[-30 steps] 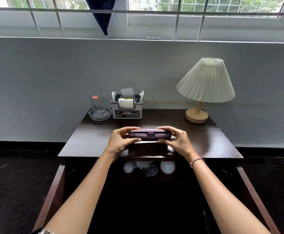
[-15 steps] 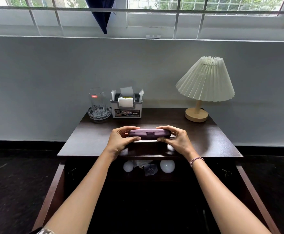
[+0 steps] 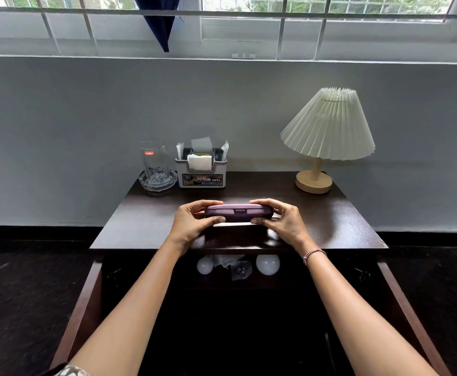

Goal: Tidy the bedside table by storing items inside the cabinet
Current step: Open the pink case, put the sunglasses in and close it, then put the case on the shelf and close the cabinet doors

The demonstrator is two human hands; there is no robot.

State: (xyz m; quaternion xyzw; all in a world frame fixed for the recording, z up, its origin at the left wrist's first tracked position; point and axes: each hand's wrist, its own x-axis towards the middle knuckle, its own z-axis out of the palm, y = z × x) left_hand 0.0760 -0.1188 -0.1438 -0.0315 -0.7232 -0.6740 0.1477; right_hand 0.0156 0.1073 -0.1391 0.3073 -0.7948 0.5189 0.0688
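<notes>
Over the last second I see almost no change. The purple case stays level over the middle of the bedside table, close to its front edge. My left hand still grasps one end and my right hand the other, thumbs on the near side and fingers curled over the top. I cannot tell whether the case rests on the tabletop or hangs just above it.

To me that means the carry down has not started. The cabinet stands open below the front edge, with two white bulbs on its shelf, so I judge the next move is to lower the case in there.

The glass, the organiser box and the lamp remain along the back edge.
</notes>
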